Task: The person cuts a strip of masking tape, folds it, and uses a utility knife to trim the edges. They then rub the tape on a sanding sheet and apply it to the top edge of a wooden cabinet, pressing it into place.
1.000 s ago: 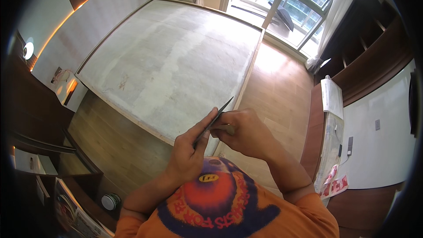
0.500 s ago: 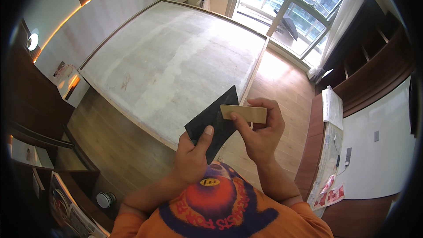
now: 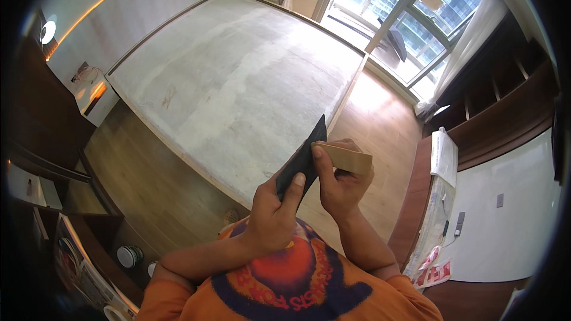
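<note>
A thin black sheet is gripped by my left hand, its thumb lying flat on the face. The sheet stands steeply tilted, its upper corner pointing away from me. Pinched in my right hand is a tan strip, which looks bent over at one end. The strip's left end meets the right edge of the black sheet; whether they touch, I cannot tell. Some of my right fingers are hidden behind the strip. Both hands are above the near right corner of a low grey platform.
Wooden floor runs around the platform, which has a raised wooden rim. A white panel with a cable and a plastic-wrapped ledge stands on the right. Shelving and a small round can are at the lower left. Glass doors stand at the back.
The black sheet has turned more edge-on, and its top has swung right. The tan strip now slants down to the right. My view has shifted slightly.
</note>
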`<state>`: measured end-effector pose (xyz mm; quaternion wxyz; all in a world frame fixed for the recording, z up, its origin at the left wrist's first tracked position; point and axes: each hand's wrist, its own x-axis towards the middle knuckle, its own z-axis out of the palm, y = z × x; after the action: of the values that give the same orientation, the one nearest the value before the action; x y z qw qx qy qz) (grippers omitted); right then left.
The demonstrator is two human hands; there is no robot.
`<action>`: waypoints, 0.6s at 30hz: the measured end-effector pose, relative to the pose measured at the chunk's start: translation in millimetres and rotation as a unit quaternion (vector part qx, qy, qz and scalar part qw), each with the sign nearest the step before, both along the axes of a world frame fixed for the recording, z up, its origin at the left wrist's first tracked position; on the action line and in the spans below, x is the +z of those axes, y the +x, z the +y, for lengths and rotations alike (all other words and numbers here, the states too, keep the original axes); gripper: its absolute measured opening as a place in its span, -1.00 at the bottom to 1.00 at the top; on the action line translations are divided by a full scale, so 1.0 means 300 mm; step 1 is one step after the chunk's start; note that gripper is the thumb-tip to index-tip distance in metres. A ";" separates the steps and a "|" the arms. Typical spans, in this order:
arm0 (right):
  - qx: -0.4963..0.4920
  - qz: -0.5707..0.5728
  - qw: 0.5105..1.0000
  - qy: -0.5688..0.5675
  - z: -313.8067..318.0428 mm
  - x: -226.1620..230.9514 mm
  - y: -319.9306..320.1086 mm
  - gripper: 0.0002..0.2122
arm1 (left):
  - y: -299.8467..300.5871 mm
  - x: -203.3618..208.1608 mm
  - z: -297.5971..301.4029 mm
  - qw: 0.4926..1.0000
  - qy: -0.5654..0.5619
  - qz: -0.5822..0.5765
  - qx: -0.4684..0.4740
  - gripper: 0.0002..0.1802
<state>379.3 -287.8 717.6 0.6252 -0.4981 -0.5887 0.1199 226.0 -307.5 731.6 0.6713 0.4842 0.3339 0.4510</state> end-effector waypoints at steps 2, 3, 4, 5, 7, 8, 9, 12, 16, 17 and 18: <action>0.011 -0.003 1.000 -0.004 0.000 0.005 0.001 -0.94 | -0.013 0.002 0.000 0.999 -0.003 0.040 -0.016 -0.50; 0.017 -0.013 1.000 0.002 0.001 0.007 0.002 -0.94 | -0.018 0.002 0.000 0.999 0.006 0.048 -0.016 -0.49; 0.023 -0.020 1.000 -0.001 0.004 0.011 0.007 -0.94 | -0.021 0.003 0.000 0.998 0.016 0.055 -0.018 -0.48; 0.026 -0.034 0.999 0.005 0.005 0.013 0.010 -0.95 | -0.022 0.002 0.002 0.997 0.025 0.063 -0.020 -0.47; 0.040 -0.048 0.998 -0.001 0.007 0.021 0.017 -0.95 | -0.021 -0.002 0.009 0.997 0.042 0.067 -0.016 -0.46; 0.046 -0.063 0.997 -0.011 0.006 0.025 0.019 -0.96 | -0.019 -0.006 0.015 0.996 0.050 0.069 -0.014 -0.46; 0.055 -0.073 0.996 -0.022 0.004 0.030 0.022 -0.96 | -0.017 -0.010 0.022 0.995 0.080 0.052 -0.003 -0.46; 0.082 -0.105 0.989 -0.065 -0.006 0.046 0.027 -0.96 | -0.015 -0.020 0.052 0.987 0.158 0.025 0.019 -0.46; 0.080 -0.160 0.981 -0.079 -0.013 0.062 0.044 -0.95 | -0.039 -0.007 0.070 0.990 0.134 0.030 0.013 -0.46; 0.076 -0.119 0.987 -0.073 -0.012 0.061 0.045 -0.95 | -0.044 0.000 0.069 0.994 0.106 0.027 0.008 -0.46; 0.066 -0.067 0.993 -0.071 -0.009 0.057 0.044 -0.95 | -0.047 0.007 0.069 0.997 0.073 0.037 -0.007 -0.46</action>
<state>392.6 -290.4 734.7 0.5383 -0.5080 -0.6510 0.1682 211.9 -286.7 733.8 0.6240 0.5510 0.3214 0.4514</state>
